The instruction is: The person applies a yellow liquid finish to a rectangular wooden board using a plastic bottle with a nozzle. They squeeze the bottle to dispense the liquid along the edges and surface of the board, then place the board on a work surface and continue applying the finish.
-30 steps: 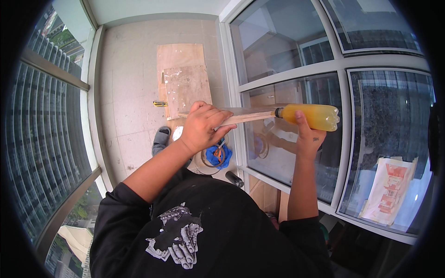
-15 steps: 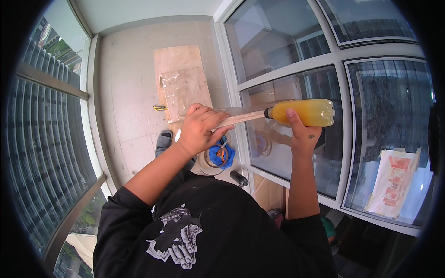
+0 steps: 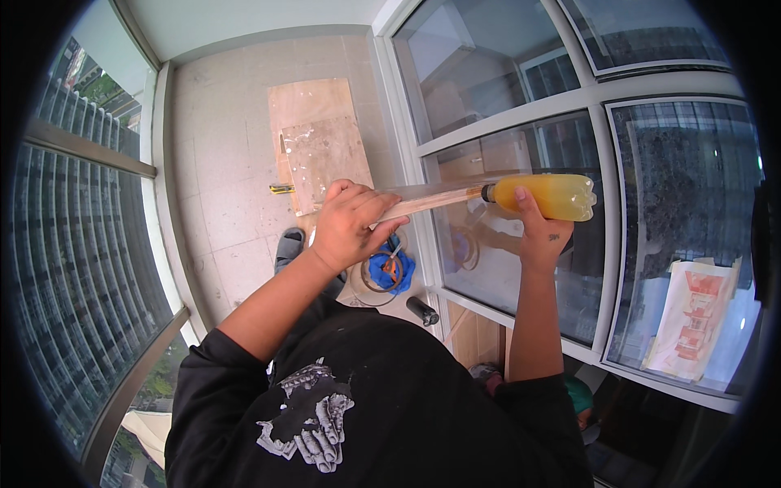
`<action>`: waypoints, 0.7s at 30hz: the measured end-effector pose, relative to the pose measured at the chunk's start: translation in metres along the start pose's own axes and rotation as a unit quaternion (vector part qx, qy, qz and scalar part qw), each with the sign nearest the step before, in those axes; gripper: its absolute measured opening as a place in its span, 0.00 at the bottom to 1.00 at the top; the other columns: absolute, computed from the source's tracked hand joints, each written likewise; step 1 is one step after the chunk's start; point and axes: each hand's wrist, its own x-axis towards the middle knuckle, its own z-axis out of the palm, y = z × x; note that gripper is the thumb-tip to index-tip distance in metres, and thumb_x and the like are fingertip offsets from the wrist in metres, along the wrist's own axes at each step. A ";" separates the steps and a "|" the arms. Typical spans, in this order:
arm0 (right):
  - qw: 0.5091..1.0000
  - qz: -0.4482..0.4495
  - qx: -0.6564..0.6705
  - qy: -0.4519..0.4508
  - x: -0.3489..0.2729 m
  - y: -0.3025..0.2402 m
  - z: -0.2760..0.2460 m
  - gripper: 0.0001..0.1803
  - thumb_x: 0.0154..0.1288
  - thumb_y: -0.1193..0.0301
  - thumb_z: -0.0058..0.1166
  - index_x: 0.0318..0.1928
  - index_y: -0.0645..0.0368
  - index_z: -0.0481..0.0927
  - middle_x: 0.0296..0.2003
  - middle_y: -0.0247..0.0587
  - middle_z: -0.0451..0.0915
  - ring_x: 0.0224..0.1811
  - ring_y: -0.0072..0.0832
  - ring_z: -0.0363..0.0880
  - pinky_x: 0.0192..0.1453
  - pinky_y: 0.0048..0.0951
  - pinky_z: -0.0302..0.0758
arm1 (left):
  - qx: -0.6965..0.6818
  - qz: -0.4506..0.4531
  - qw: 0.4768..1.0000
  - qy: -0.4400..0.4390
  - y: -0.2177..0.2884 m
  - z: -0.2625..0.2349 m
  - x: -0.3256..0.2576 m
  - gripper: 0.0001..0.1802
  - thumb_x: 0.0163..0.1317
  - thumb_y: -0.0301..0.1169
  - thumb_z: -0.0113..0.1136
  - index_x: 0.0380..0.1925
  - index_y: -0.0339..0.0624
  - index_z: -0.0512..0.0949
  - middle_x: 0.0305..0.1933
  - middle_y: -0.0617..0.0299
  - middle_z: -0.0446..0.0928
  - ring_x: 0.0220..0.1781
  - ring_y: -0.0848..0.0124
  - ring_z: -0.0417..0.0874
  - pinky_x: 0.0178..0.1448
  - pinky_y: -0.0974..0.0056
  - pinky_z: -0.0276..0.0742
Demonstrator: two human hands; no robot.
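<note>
My left hand [image 3: 351,224] grips the near end of a flat wooden piece [image 3: 435,205], which I see nearly edge-on. A thin, greyish see-through face shows along its upper side; whether it is a frame or a board I cannot tell. In my right hand [image 3: 543,236] lies a clear plastic bottle [image 3: 547,197] of yellow liquid, held sideways with my thumb on its side. Its dark cap points left, close to the far end of the wood; I cannot tell if they touch.
Stained wooden boards [image 3: 325,163] lie on the tiled floor, a yellow cutter [image 3: 282,189] beside them. Below my hands are a blue plastic bag [image 3: 397,275] and a black bottle [image 3: 421,311]. A framed window [image 3: 598,163] stands close on the right, with a taped red print [image 3: 694,317].
My right hand and the yellow bottle have shifted slightly right, away from my left hand. The left hand keeps its hold on the wooden piece, nearly unmoved.
</note>
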 end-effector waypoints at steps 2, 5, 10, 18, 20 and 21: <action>1.000 0.001 -0.008 -0.001 0.000 0.000 -0.001 0.16 0.61 0.73 0.71 0.46 0.64 0.81 0.41 0.38 0.83 0.42 0.23 0.81 0.52 0.25 0.77 | 0.001 -0.001 1.000 -0.001 0.000 0.000 0.001 0.19 0.50 0.35 0.77 0.41 0.43 0.84 0.32 0.63 0.82 0.35 0.65 0.81 0.49 0.61 0.68; 1.000 -0.008 0.018 -0.007 -0.009 -0.006 0.009 0.16 0.60 0.75 0.72 0.46 0.65 0.82 0.41 0.38 0.84 0.42 0.23 0.82 0.51 0.26 0.78 | 0.001 -0.003 1.000 -0.004 -0.001 0.001 0.000 0.19 0.50 0.35 0.77 0.41 0.43 0.84 0.32 0.63 0.82 0.35 0.65 0.81 0.49 0.61 0.68; 0.999 -0.018 -0.041 -0.003 0.000 0.000 0.001 0.16 0.61 0.72 0.71 0.47 0.65 0.81 0.40 0.39 0.83 0.42 0.23 0.81 0.51 0.26 0.77 | 0.002 -0.003 1.000 -0.002 -0.001 -0.001 0.001 0.19 0.49 0.35 0.77 0.41 0.43 0.84 0.32 0.62 0.82 0.35 0.64 0.81 0.49 0.61 0.69; 0.999 -0.001 -0.031 0.033 0.025 0.019 -0.026 0.18 0.62 0.71 0.70 0.48 0.66 0.80 0.42 0.39 0.83 0.43 0.25 0.82 0.50 0.28 0.79 | 0.006 -0.007 1.000 -0.017 0.000 -0.002 0.000 0.18 0.54 0.37 0.74 0.43 0.44 0.83 0.35 0.65 0.84 0.36 0.66 0.80 0.51 0.60 0.69; 0.999 0.001 -0.031 0.033 0.028 0.022 -0.026 0.18 0.62 0.71 0.70 0.48 0.66 0.80 0.42 0.39 0.82 0.43 0.25 0.82 0.51 0.28 0.79 | 0.005 -0.005 1.000 -0.017 -0.001 -0.002 0.000 0.18 0.54 0.37 0.74 0.43 0.44 0.83 0.35 0.65 0.84 0.36 0.66 0.80 0.51 0.60 0.69; 0.999 0.005 -0.033 0.034 0.028 0.022 -0.024 0.18 0.63 0.71 0.70 0.48 0.66 0.80 0.42 0.39 0.82 0.43 0.25 0.82 0.51 0.28 0.79 | 0.005 -0.005 1.000 -0.017 -0.001 -0.002 0.001 0.18 0.54 0.37 0.74 0.43 0.44 0.83 0.35 0.65 0.84 0.36 0.66 0.80 0.51 0.60 0.69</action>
